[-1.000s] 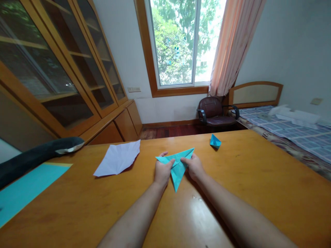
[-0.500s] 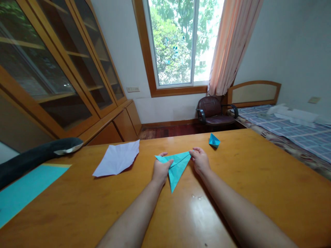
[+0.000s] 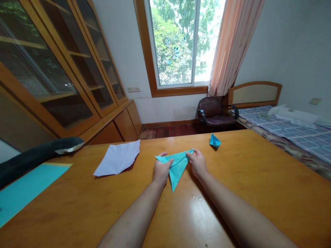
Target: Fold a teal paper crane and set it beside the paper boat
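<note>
A: Two hands on one teal folded paper (image 3: 177,166), a pointed triangle lying in the middle of the wooden table (image 3: 258,186) with its tip toward the near edge.

B: How are the hands set?

A: The left hand (image 3: 160,170) is curled narrow, pinching the paper's left corner. The right hand (image 3: 198,162) grips the far right corner, fingers closed on the edge.

B: And around it?

A: A small teal folded piece (image 3: 214,141) sits farther right. A creased white sheet (image 3: 118,158) lies to the left, and a flat teal sheet (image 3: 23,189) at the near left.
</note>
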Motion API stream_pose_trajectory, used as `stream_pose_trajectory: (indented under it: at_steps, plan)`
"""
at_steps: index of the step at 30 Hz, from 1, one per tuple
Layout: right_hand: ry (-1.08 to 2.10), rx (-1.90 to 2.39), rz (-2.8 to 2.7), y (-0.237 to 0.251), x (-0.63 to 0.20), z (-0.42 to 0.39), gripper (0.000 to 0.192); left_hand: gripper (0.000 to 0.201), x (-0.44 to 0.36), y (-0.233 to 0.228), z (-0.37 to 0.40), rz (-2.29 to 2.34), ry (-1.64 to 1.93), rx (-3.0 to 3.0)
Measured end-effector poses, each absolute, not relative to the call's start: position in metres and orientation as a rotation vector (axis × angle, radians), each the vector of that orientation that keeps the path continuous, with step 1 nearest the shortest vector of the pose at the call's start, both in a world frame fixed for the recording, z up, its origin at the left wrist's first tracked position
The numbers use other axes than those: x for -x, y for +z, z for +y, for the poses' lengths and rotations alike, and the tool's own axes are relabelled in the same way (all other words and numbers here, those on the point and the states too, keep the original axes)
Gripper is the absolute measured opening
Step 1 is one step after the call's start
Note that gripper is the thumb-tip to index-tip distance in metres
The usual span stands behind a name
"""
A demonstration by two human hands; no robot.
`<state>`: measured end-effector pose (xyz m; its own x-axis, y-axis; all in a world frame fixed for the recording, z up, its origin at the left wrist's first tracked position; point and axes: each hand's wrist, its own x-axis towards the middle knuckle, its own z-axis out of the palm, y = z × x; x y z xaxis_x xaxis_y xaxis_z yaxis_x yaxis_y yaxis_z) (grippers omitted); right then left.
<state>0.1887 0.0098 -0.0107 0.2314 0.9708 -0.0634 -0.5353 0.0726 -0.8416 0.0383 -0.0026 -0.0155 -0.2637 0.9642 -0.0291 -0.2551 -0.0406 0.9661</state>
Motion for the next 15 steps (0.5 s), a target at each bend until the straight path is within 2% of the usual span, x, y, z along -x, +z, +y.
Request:
stream_pose_trajectory:
  at_steps: [6,10,15]
  plan:
    - [1.390,0.828,-0.800,-0.018,-0.170,0.000,0.040,0.062,-0.043,-0.011,-0.006,1.208,1.535,-0.907]
    - [1.400,0.836,-0.791,-0.020,-0.167,-0.002,0.042,0.062,-0.044,-0.012,-0.007,1.216,1.543,-0.921]
    - [1.352,0.830,-0.759,-0.014,-0.169,-0.003,0.036,0.059,-0.044,-0.013,-0.006,1.235,1.533,-0.962]
